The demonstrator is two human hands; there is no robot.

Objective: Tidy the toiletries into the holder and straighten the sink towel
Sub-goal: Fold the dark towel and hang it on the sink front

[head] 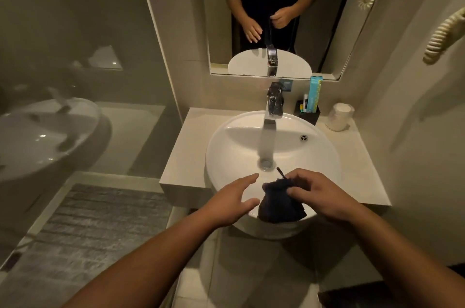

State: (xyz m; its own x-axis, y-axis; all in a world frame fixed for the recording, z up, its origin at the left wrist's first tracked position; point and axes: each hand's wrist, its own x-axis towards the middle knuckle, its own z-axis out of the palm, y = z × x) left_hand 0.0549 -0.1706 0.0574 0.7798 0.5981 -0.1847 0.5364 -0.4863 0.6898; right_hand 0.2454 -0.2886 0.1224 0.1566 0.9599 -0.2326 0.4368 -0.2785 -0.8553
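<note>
A small dark blue towel [278, 203] hangs bunched over the front rim of the white round sink [221, 146]. My right hand [317, 193] pinches the towel's top edge. My left hand [234, 198] hovers just left of the towel with fingers spread and holds nothing. At the back right of the counter a black holder [310, 114] stands with a teal box [314, 92] and a few small toiletries upright in it.
A chrome tap [274, 104] rises behind the basin. A white paper-wrapped cup [338, 116] stands right of the holder on the beige counter [352, 156]. The mirror [276, 18] hangs above. A grey mat [95, 229] lies on the floor at left. A coiled cord [442, 36] hangs on the right wall.
</note>
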